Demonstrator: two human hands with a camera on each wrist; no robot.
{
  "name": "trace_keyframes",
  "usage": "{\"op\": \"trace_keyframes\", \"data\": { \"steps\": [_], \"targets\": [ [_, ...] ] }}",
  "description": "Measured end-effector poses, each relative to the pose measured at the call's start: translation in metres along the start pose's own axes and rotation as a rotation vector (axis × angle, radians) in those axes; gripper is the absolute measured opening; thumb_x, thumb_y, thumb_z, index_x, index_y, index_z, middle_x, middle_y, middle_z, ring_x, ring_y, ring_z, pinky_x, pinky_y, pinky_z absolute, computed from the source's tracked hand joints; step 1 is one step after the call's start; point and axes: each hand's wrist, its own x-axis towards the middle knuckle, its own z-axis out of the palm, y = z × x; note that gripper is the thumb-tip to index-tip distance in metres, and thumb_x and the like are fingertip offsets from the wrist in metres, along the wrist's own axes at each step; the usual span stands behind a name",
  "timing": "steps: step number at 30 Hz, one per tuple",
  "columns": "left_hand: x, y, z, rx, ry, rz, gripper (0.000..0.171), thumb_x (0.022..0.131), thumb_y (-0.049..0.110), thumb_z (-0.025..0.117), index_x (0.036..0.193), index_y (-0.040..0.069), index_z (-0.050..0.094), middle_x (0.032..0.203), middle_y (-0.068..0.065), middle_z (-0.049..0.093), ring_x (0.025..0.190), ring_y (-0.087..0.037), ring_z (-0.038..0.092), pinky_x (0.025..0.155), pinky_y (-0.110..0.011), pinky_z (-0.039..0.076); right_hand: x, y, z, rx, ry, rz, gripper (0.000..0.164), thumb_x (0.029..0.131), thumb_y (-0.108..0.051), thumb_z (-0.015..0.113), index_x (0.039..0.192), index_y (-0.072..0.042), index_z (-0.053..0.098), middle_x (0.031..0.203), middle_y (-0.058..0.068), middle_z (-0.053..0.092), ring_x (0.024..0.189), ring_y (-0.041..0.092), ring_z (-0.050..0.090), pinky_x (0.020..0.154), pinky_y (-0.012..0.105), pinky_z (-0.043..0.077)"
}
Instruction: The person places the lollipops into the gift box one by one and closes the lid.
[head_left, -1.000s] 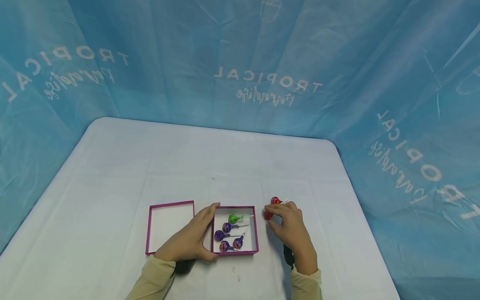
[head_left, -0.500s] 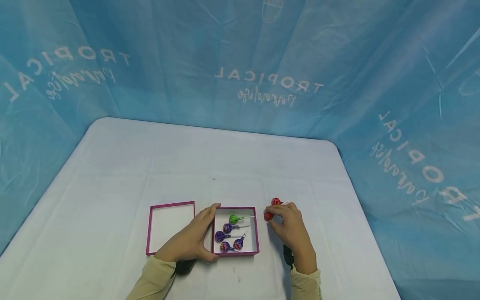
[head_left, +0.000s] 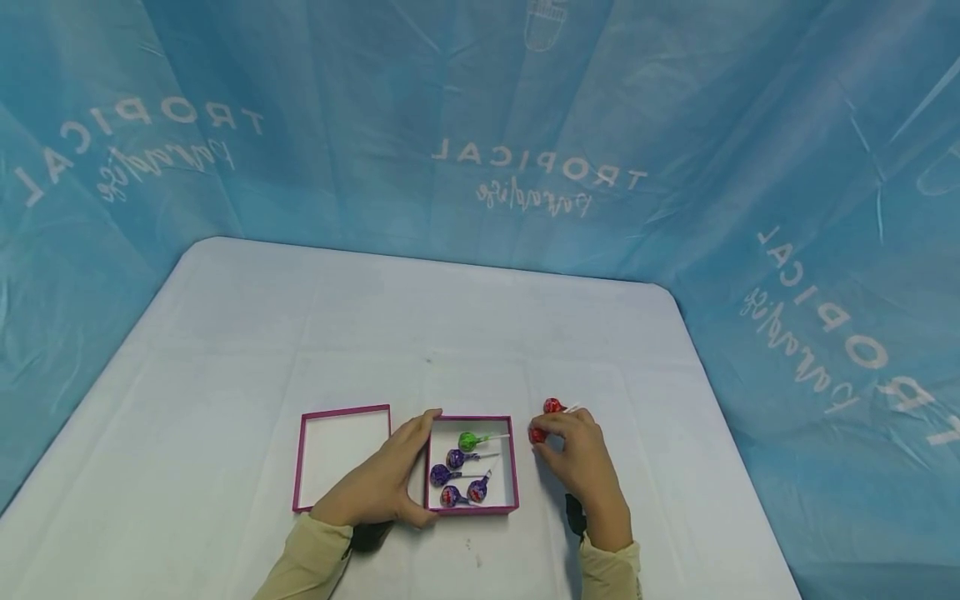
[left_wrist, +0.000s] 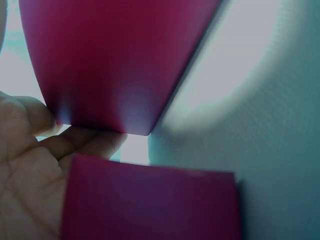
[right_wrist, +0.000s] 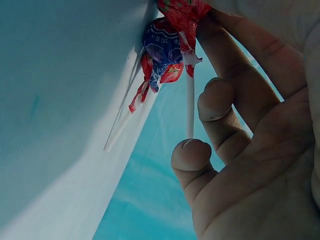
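A magenta-rimmed white box (head_left: 513,467) stands in front of me with a green lollipop (head_left: 468,441) and several purple lollipops (head_left: 456,458) lying in it. My left hand (head_left: 382,479) grips the box along its left side, fingers at the far corner and thumb at the near one. In the left wrist view the fingers touch the end of a magenta wall (left_wrist: 120,65). Right of the box, my right hand (head_left: 581,454) pinches a red lollipop (right_wrist: 182,17) by its wrapped head. Just beyond it on the table lies a second red lollipop (head_left: 552,405), its blue label visible in the right wrist view.
A shallow magenta-edged tray or lid (head_left: 300,462) lies left of the box, partly covered by my left hand. A white cloth covers the table (head_left: 450,325). Blue printed curtains (head_left: 480,100) hang behind the table and at both sides.
Almost nothing moves: both hands keep their places at the box and the red lollipop. The whole scene sits slightly lower in the head view.
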Motion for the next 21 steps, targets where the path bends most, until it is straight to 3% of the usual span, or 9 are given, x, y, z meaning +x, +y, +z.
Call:
{"op": "trace_keyframes", "data": {
  "steps": [7,21],
  "targets": [
    [0.0006,-0.0008,0.0002,0.001,-0.003,0.007,0.137,0.057,0.039,0.094,0.162,0.007,0.012,0.162,-0.016,0.025,0.149,-0.034,0.027,0.118,-0.054,0.03,-0.0004,0.0013,-0.0013,-0.02,0.015,0.005,0.03,0.07,-0.007,0.091,0.098,-0.012,0.081,0.104,-0.002,0.077,0.082,0.015,0.049,0.07,0.033,0.042],
    [0.0008,0.0002,-0.0008,0.001,0.002,0.018,0.135,0.057,0.036,0.095,0.161,0.004,0.014,0.16,-0.017,0.028,0.147,-0.036,0.03,0.117,-0.056,0.032,-0.0028,0.0008,-0.0015,-0.03,0.004,0.102,0.032,0.07,-0.013,0.091,0.101,-0.009,0.081,0.108,0.002,0.077,0.084,0.018,0.052,0.073,0.036,0.046]
  ]
}}
